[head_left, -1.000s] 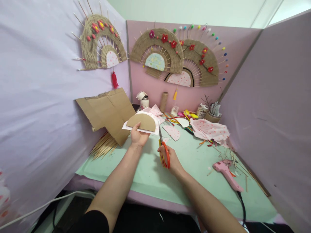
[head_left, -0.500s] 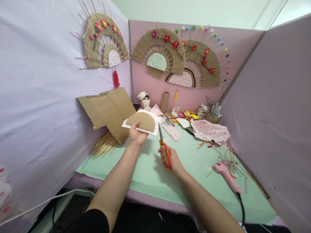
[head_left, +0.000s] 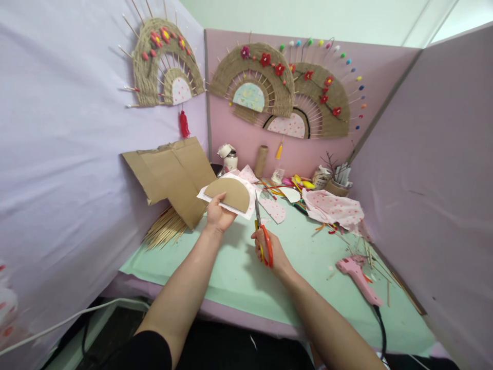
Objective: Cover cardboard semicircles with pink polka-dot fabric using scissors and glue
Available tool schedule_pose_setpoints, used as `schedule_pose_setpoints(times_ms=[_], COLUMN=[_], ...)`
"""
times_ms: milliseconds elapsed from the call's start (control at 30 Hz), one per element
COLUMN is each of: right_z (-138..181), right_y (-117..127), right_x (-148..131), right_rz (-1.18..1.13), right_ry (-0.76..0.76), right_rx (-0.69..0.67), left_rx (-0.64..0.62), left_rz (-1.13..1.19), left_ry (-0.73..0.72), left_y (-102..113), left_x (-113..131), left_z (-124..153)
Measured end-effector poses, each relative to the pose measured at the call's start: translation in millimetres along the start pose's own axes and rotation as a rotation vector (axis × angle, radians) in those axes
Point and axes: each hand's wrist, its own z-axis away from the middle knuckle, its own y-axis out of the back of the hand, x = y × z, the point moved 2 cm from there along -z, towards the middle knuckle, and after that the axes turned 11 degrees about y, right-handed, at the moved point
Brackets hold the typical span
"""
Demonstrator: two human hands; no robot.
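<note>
Above the table, my left hand (head_left: 221, 213) is closed on a half-round piece of cardboard (head_left: 233, 192), thumb on its face. Behind the cardboard sits a piece of white fabric with pink spots (head_left: 248, 208), its edge showing as a margin all around. My right hand (head_left: 271, 252) grips scissors (head_left: 266, 244) with red and yellow handles by their loops. Their blades point up and away, close to the right edge of the fabric. On the table just beyond lies a spotted fabric offcut (head_left: 273, 209).
A pink glue gun (head_left: 360, 280) with a black cord lies at the right. Crumpled spotted cloth (head_left: 335, 208) is further back. Left stand a cardboard sheet (head_left: 173, 174) and a bundle of bamboo sticks (head_left: 165, 228). Decorated fan pieces (head_left: 254, 72) hang on the walls.
My left hand has shifted slightly right with the cardboard and fabric, which now tilt a little down at the right. The scissors' blades have turned slightly, still by the fabric's right edge.
</note>
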Motion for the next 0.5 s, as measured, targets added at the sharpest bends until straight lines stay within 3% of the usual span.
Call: schedule_pose_setpoints(times_ms=[500], right_z=[3], right_y=[0], right_x=[-14], right_rz=[0.039], right_ry=[-0.037], right_rx=[0.009], left_rx=[-0.015], left_rz=[-0.007], left_ry=[0.026], left_y=[0], left_x=[0], left_z=[0])
